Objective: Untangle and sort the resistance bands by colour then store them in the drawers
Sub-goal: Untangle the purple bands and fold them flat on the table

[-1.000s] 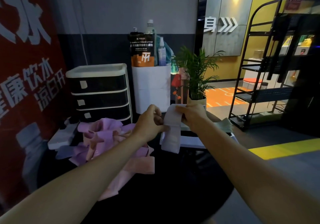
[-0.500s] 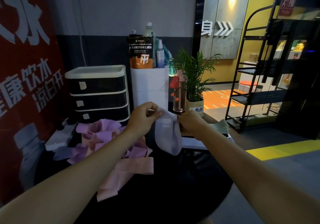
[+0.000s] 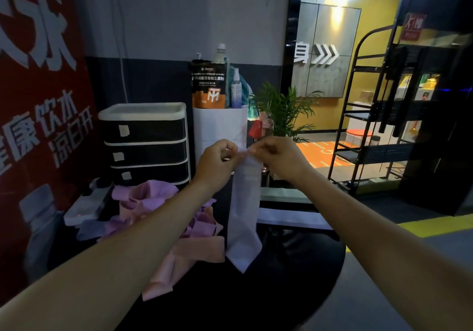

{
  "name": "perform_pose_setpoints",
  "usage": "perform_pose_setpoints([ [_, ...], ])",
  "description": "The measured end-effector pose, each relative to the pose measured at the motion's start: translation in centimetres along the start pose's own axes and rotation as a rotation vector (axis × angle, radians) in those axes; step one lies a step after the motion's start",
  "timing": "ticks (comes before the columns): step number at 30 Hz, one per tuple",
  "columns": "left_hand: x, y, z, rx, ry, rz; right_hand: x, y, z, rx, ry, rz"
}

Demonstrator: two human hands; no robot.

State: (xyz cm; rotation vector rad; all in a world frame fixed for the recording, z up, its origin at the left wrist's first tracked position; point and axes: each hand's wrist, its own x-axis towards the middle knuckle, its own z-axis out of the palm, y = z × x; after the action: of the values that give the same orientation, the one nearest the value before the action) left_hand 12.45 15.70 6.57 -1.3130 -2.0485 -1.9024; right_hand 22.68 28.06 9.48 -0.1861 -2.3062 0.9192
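A pale lavender resistance band (image 3: 243, 213) hangs straight down above the dark round table (image 3: 294, 279). My left hand (image 3: 217, 162) and my right hand (image 3: 276, 156) pinch its top edge close together, in front of a white box. A tangled heap of purple and pink bands (image 3: 153, 208) lies on the table to the left, partly behind my left forearm. One pink band (image 3: 179, 261) trails toward the front. A black three-drawer unit with a white frame (image 3: 146, 141) stands at the back left, all drawers closed.
A white box (image 3: 220, 131) behind the hands carries a supplement pouch (image 3: 208, 87) and bottles. A potted plant (image 3: 284, 110) stands to its right. White flat items lie on the table's far edge. A black metal rack (image 3: 371, 126) is on the right, a red wall on the left.
My hands have come together at the band's top edge. The pale band, bunched in a short loop before, now hangs long and flat.
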Motion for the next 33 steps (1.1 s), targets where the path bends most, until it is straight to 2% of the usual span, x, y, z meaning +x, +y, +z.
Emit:
perform_pose_setpoints([
  [5,-0.1,0.5,-0.4,-0.055,-0.036,-0.011,0.7,-0.5,0.3,-0.059,0.025,-0.068],
  [9,-0.4,-0.2,0.2,0.003,-0.186,-0.108,1.1,-0.4,0.3,-0.041,0.127,-0.025],
  [15,-2.6,-2.0,2.7,0.018,-0.444,-0.21,1.6,2.2,-2.3,0.115,0.414,0.223],
  [18,-3.1,-3.7,3.8,0.035,-0.538,-0.242,0.9,4.6,-3.5,0.125,0.502,0.337],
  [23,-2.2,-5.1,4.3,0.152,-0.657,-0.241,-0.4,7.5,-5.2,0.098,0.574,0.477],
  [27,-1.7,-6.5,4.4,0.364,-0.723,-0.244,-1.7,10.1,-4.9,0.139,0.585,0.578],
  [33,-1.3,-7.7,4.1,0.462,-0.82,-0.233,-3.4,13.6,-6.1,0.164,0.646,0.681],
])
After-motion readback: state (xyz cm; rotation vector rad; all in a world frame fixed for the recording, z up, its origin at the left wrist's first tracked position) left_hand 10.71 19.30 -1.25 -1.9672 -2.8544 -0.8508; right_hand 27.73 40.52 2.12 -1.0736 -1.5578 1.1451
